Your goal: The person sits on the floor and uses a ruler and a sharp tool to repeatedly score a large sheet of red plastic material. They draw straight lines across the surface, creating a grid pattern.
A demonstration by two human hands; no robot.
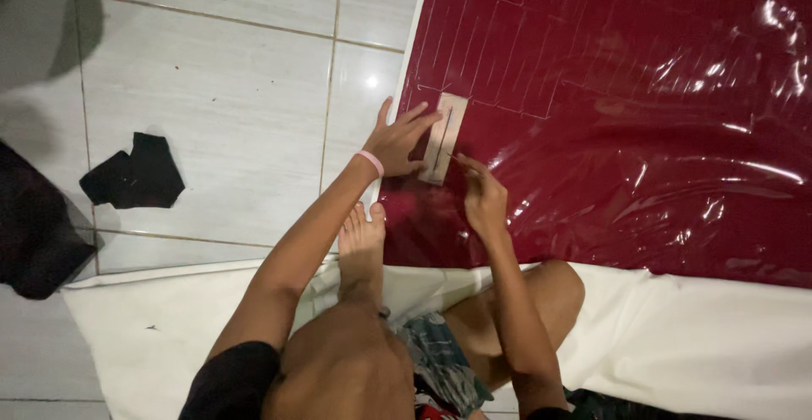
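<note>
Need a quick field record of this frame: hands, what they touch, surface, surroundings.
left hand: flat on a pale rectangular template, holding it down
right hand: fingertips at the template's lower edge, holding a thin marking tool, too small to tell
surface: glossy dark red sheet with drawn grid lines, lying on tiled floor
posture: seated, one foot on the sheet's edge
nearby: black cloth scrap; white fabric

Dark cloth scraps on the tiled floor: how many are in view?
2. One small black cloth scrap lies alone on the pale floor tiles, left of the glossy maroon sheet. A larger dark cloth sits at the left frame edge, partly cut off; more may be hidden.
</note>
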